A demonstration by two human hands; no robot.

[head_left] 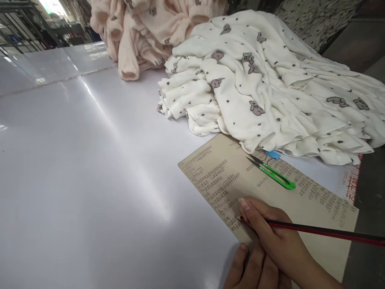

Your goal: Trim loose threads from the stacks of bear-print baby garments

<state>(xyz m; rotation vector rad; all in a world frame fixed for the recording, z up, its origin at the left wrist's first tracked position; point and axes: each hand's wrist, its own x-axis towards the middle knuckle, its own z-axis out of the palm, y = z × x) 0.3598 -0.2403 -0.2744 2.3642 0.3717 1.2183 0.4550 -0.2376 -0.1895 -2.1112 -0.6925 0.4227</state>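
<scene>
My right hand (272, 228) is closed round a red and black pencil (325, 232). The pencil's tip rests at rows of handwritten tally marks near the left edge of a tan card sheet (319, 251). Below it, my left hand (255, 267) lies over the card's lower left edge, fingers stretched out and partly covered by the right hand. Green-handled thread snips (276, 175) with dark blades lie on the card's upper part, apart from both hands.
White printed fabric (240, 84) is piled at the back right, overlapping the card's top edge. Behind it is a heap of pink garments (144, 32). A blue piece (272, 155) shows under the white fabric. The glossy white table (90, 180) extends left.
</scene>
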